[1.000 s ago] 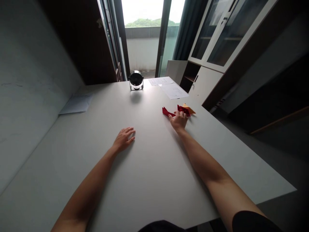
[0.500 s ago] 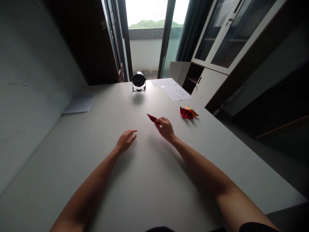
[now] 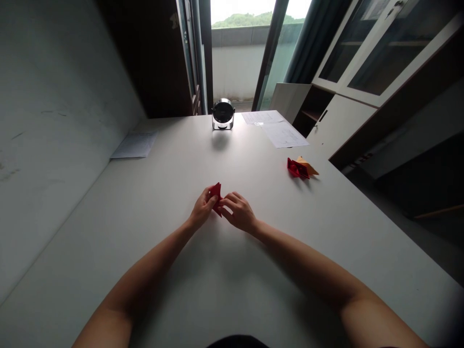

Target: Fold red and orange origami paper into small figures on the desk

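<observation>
A piece of folded red paper (image 3: 216,191) is held up over the middle of the white table (image 3: 152,212). My left hand (image 3: 203,205) grips its left side, the thumb lying across the front face. At its right edge, the fingers of my right hand (image 3: 237,210) pinch the paper; the fingertips are partly hidden against it. Farther right lie a folded red paper boat (image 3: 297,168) and an orange folded paper piece (image 3: 308,166), touching each other.
A round black device on a metal stand (image 3: 223,115) is at the table's far edge. Printed sheets (image 3: 284,134) lie to its right, and more paper (image 3: 134,145) rests by the left wall. A cabinet (image 3: 344,121) stands beyond the table's right edge.
My right hand has brought the red paper left and nearer, turning it more upright. My left hand has closed on it. The view has shifted slightly left.
</observation>
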Demonstrator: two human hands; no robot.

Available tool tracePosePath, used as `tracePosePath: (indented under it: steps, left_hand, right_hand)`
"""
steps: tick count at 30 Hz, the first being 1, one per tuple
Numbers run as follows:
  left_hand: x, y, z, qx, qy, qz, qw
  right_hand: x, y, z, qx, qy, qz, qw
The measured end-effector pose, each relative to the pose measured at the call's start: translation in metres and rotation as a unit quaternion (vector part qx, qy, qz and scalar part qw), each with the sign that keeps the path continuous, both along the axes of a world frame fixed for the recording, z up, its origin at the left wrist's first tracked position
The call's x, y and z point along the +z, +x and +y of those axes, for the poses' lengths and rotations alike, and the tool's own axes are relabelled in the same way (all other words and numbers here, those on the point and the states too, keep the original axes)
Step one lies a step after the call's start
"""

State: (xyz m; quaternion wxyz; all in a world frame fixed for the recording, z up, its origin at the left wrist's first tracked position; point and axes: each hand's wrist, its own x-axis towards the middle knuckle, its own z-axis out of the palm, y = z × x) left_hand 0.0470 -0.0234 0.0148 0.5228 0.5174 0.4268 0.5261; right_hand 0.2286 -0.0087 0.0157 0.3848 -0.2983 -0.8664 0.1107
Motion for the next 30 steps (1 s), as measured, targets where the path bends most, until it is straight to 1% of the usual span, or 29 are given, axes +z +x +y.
tracePosePath:
  steps: [3, 7, 10, 14, 17, 21, 24, 27, 30]
  left_hand:
    - [0.002, 0.000, -0.001, -0.001, -0.026, -0.012, 1.000]
    - [0.004, 0.003, -0.003, -0.030, -0.047, -0.017, 0.998]
    - [0.004, 0.005, -0.004, -0.037, -0.046, -0.012, 0.998]
    - [0.002, 0.006, -0.005, -0.048, -0.043, 0.009, 0.998]
    - [0.001, 0.006, -0.007, -0.053, -0.042, 0.037, 0.997]
    - [0.001, 0.006, -0.008, -0.054, -0.028, 0.071, 0.996]
    - [0.003, 0.005, -0.009, -0.057, 0.004, 0.111, 0.992]
    - [0.008, 0.004, -0.011, -0.089, 0.014, 0.136, 0.987]
    - [0.012, 0.004, -0.013, -0.114, -0.003, 0.117, 0.986]
  right_hand:
    - [0.003, 0.002, -0.001, 0.004, -0.035, 0.047, 0.998]
    - [0.003, 0.003, 0.003, -0.051, -0.104, 0.091, 0.989]
    - [0.003, 0.004, 0.006, -0.087, -0.164, 0.138, 0.973]
    - [0.002, 0.003, 0.009, -0.079, -0.251, 0.207, 0.942]
    - [0.001, 0.003, 0.011, -0.064, -0.298, 0.239, 0.922]
    - [0.001, 0.002, 0.012, -0.047, -0.321, 0.237, 0.916]
    - [0.002, 0.002, 0.012, -0.049, -0.327, 0.236, 0.914]
    - [0.002, 0.002, 0.011, -0.033, -0.339, 0.242, 0.909]
    - [0.002, 0.001, 0.008, -0.004, -0.342, 0.230, 0.911]
